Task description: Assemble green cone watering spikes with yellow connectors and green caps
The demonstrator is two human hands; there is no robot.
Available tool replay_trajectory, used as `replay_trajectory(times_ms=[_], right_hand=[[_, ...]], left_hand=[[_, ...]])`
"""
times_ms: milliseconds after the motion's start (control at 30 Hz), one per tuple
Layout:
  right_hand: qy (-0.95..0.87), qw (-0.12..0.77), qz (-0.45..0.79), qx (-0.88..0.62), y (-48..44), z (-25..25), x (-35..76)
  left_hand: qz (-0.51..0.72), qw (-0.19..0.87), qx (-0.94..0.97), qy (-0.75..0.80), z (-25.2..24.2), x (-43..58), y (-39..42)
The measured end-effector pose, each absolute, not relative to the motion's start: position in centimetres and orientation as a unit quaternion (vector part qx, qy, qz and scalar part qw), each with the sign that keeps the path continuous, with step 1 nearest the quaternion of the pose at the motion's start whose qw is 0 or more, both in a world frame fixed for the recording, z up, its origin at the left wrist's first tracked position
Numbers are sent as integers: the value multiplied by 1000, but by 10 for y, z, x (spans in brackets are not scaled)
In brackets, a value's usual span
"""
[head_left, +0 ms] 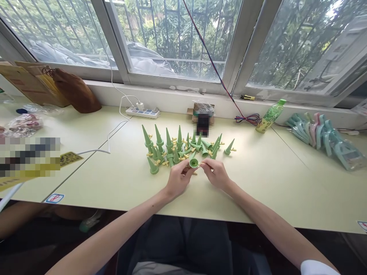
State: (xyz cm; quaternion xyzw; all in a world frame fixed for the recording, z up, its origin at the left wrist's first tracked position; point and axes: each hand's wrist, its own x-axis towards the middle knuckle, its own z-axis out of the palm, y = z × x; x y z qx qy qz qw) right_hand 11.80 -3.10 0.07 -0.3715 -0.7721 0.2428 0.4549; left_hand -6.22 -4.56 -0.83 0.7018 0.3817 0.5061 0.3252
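Observation:
My left hand (179, 178) grips a green cone (194, 163) whose round, hollow open end faces me. My right hand (215, 173) is closed at the cone's right side, its fingertips pinching a small pale piece that is mostly hidden. Just beyond both hands several green cones (169, 140) with yellow side pieces are grouped, some upright and some lying on their sides. One cone (229, 147) stands a little apart on the right of the group, and another (153, 166) stands at its near left.
Behind the cones are a small box (212, 110), a power strip (142, 112) and coiled wires (248, 119). A green bottle (270, 116) and bagged plastic items (327, 139) are on the right. A brown pouch (76, 91) and a yellow tag (70, 158) are on the left.

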Motion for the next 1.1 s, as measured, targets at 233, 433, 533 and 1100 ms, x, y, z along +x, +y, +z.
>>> replay_trajectory(times_ms=[233,433,533,1100], right_hand=[[-705,434,416,-378,-36,1,117],[-656,451,488,-358,-34,1,116],[-672,472,436,-369,-33,0,118],[-787,450,215,-363,-28,-8,122]], left_hand=[[503,257,738,370,-11,-66,-46],[505,221,751,364,-14,-63,-46],[501,266,732,377,-11,-61,-48],[481,399,678,386,-7,-60,-44]])
